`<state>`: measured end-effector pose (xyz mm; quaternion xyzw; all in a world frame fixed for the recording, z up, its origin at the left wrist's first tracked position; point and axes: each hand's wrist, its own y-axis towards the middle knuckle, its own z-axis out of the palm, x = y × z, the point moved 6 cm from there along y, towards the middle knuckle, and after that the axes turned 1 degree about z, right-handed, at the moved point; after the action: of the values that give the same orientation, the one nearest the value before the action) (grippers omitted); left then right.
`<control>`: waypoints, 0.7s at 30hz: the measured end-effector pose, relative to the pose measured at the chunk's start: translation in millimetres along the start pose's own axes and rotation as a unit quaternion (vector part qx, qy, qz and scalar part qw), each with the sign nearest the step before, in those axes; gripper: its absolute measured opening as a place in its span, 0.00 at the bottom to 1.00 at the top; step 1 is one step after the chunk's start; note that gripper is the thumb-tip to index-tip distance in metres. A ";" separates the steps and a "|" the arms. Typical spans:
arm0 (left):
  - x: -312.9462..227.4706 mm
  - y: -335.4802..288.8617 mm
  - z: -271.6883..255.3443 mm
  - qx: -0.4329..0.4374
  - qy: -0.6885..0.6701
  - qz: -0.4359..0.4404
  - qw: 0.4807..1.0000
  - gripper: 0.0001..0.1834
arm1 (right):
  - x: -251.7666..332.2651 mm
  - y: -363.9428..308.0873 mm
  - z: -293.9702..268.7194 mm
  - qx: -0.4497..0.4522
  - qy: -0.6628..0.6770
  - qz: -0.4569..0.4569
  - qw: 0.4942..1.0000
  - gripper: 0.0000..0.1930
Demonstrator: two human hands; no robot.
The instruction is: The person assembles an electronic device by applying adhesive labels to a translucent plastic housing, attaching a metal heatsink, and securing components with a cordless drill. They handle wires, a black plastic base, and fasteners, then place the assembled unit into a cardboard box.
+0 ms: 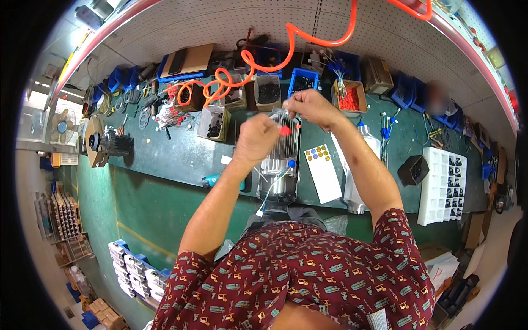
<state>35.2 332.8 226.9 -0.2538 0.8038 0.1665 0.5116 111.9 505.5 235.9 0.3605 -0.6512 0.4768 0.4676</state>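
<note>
A finned silver motor housing (279, 159) lies on the green bench (176, 154) right in front of me. My left hand (254, 137) is raised over its left side, fingers closed around a wire with a small red terminal (285, 131) at its tip. My right hand (308, 104) is above the motor's far end, fingertips pinched on thin wire ends. A blue and white wire (275, 184) runs from the motor toward my body.
Cardboard and blue bins of small parts (268, 91) line the back of the bench under a coiled orange air hose (231, 77). A white sticker strip (322, 171) and a silver cylinder (355, 190) lie right of the motor; a white compartment tray (443, 184) stands further right. Another motor (107, 144) sits at left.
</note>
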 end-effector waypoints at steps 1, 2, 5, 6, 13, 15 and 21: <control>12.2 0.5 6.7 0.019 0.009 0.020 1.000 0.07 | -9.0 3.3 2.3 0.004 -0.008 -0.004 1.000 0.14; 14.1 -6.8 19.2 0.031 -0.111 -0.032 0.993 0.10 | -20.2 5.6 4.6 0.021 -0.046 0.004 0.999 0.13; 42.8 -24.2 41.3 0.007 -0.101 -0.108 0.989 0.15 | -54.7 9.2 15.2 0.041 -0.081 0.026 0.996 0.13; 57.9 -26.7 46.6 -0.015 -0.128 -0.131 0.983 0.15 | -63.5 14.8 11.0 0.006 -0.061 0.008 0.998 0.13; 105.5 -41.3 69.2 -0.067 -0.125 -0.210 0.967 0.17 | -86.6 14.1 -6.6 -0.133 -0.162 -0.004 0.978 0.19; 101.4 -39.2 71.2 -0.082 -0.109 -0.210 0.968 0.16 | -88.0 13.9 -6.6 -0.137 -0.214 -0.007 0.967 0.22; 93.2 -29.6 63.6 -0.107 0.109 -0.169 0.974 0.17 | -78.5 21.5 4.4 -0.134 -0.314 0.008 0.940 0.29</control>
<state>66.8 320.1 115.4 -0.4556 0.7776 0.1340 0.4120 114.8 509.3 154.6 0.4211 -0.8255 0.2516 0.2793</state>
